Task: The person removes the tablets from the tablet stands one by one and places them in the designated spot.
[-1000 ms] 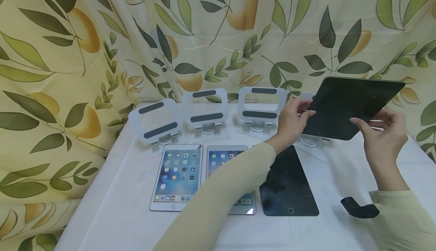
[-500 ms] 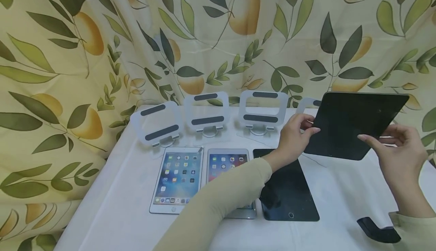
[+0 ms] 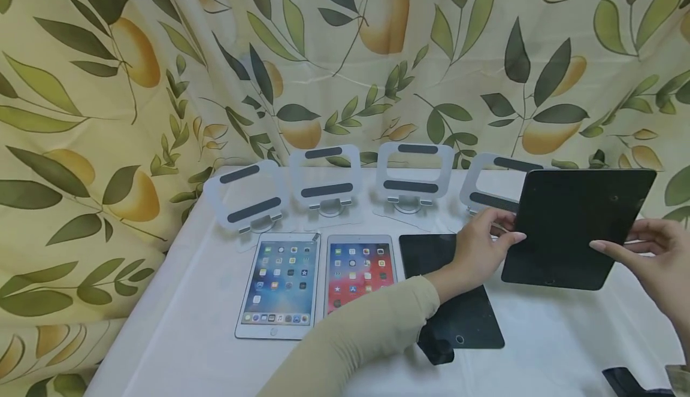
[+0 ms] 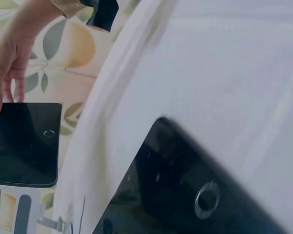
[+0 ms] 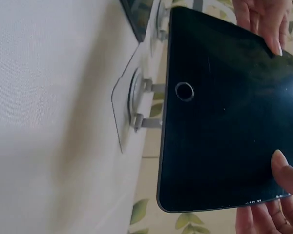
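Note:
Both hands hold a black tablet (image 3: 571,229) with a dark screen, raised above the right of the table. My left hand (image 3: 482,250) pinches its left edge, thumb on the screen. The right hand (image 3: 654,253) grips the opposite edge with the thumb on the front and fingers behind. In the right wrist view the held tablet (image 5: 224,112) shows a round home button. Behind it, partly covered, stands a tablet stand (image 3: 477,175). A second black tablet (image 3: 469,319) lies flat below the left forearm; its lower part also shows in the left wrist view.
Three more light stands with dark pads line the back: a left one (image 3: 253,202), a middle one (image 3: 326,190) and another (image 3: 412,186). Two lit white tablets lie in front, the left tablet (image 3: 280,283) and its neighbour (image 3: 360,265). A patterned curtain (image 3: 334,85) hangs behind the white table (image 3: 183,325).
The held black tablet has come down and to the right, with both hands moving along. More of the rightmost stand shows, and the left forearm has shifted right.

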Demonstrator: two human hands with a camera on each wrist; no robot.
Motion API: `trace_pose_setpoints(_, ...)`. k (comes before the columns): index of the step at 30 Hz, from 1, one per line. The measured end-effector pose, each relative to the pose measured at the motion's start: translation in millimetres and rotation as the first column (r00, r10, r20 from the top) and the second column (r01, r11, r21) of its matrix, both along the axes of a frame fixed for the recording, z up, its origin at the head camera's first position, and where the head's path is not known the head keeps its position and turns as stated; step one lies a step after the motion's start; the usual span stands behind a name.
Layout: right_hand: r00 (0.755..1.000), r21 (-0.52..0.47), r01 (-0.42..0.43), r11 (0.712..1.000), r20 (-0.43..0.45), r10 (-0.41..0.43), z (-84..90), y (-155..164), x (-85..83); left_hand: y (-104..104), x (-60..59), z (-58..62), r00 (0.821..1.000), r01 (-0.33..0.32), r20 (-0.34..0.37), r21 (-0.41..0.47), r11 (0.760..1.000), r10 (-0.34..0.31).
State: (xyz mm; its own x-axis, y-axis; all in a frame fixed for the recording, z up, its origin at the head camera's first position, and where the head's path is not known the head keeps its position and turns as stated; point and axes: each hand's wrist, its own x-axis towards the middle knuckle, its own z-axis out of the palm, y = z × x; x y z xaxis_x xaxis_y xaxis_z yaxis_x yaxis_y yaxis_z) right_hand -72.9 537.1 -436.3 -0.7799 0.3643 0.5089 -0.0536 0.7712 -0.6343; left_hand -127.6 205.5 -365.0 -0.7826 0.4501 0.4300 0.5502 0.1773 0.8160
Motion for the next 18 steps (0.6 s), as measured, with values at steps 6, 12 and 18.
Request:
trace_pose_setpoints(6,0.994,0.004,-0.065,0.998,0.086,0.064,13.5,-4,14.3,4,14.1,-6.0,0.990,-0.004,0.142,0.039,0.999,-0.001)
trace_pose_setpoints(12,0.974,0.008,-0.064,0.998,0.218,0.061,-10.6,25,15.4,9,24.0,-8.0,0.931,-0.035,0.364,0.119,0.992,-0.011)
trace_pose_setpoints(18,0.892,0.065,-0.016,0.998,0.451,-0.016,15.1,-16,27.6,8,31.1,-16.9,0.860,-0.069,0.511,0.131,0.989,-0.007)
